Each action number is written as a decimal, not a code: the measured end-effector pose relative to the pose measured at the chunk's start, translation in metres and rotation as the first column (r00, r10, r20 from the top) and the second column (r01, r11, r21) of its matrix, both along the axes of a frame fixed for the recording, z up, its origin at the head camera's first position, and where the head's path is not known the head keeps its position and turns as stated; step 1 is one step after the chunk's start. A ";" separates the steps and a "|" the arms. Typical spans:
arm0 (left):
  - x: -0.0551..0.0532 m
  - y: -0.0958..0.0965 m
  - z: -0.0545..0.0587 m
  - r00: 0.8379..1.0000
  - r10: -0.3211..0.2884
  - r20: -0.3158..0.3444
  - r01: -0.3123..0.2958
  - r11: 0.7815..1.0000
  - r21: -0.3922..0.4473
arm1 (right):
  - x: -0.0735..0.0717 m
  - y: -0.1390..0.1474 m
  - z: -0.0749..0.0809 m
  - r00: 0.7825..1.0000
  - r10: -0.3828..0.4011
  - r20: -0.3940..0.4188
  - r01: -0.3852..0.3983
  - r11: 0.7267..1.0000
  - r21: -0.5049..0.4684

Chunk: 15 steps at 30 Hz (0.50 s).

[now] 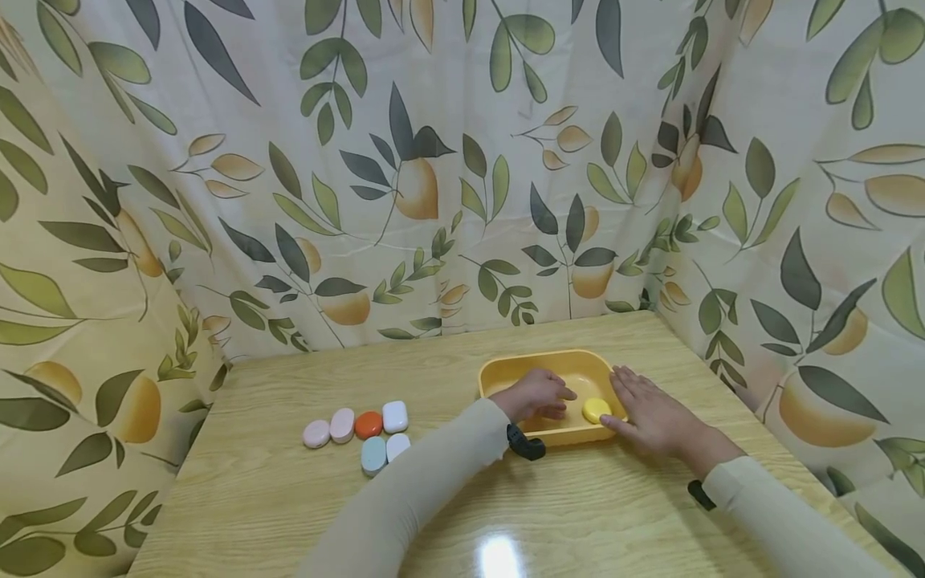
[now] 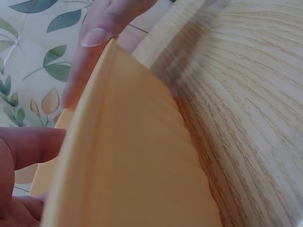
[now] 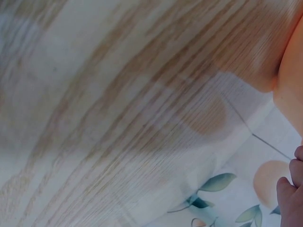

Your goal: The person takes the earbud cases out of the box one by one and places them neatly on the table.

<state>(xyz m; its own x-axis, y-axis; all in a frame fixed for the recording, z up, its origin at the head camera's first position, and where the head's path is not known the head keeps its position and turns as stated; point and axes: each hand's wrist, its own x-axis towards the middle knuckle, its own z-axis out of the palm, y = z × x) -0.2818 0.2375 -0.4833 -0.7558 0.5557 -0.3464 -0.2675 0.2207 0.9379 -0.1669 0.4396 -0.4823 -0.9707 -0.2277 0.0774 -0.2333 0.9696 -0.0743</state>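
Note:
In the head view an orange-yellow tray stands on the table with a round yellow piece near its right end. My left hand reaches over the front rim into the tray's left half, its fingers bent and apart. In the left wrist view a small purple patch shows beside the left fingers, too little to name. Against the tray's right side lies my right hand, fingers straight, thumb by the front corner. The right wrist view has the tray's side at its edge.
Left of the tray sit several small rounded pieces on the wooden table: two pinkish ones, a red one, a white one, a pale blue one, and another whitish one partly behind my left sleeve. Leaf-patterned curtains enclose the table.

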 end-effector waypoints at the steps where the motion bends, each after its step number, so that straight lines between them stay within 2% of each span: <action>1: 0.000 0.001 0.000 1.000 0.000 -0.002 0.000 1.000 -0.007 | 0.000 0.000 0.000 1.000 0.000 -0.004 0.000 1.000 -0.002; 8: 0.003 0.008 -0.002 1.000 -0.004 -0.026 0.002 0.997 -0.075 | 0.000 -0.002 -0.002 1.000 0.004 -0.003 -0.004 1.000 -0.010; 15: 0.008 0.013 0.004 0.999 -0.012 -0.031 0.008 0.993 -0.115 | 0.000 0.000 0.000 1.000 -0.012 0.001 0.012 1.000 -0.015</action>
<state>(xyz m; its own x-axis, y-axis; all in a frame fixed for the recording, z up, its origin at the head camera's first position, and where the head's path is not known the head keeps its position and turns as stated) -0.2736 0.2509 -0.4791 -0.7620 0.5210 -0.3846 -0.2355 0.3304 0.9140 -0.1669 0.4394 -0.4826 -0.9734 -0.2147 0.0796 -0.2215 0.9711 -0.0894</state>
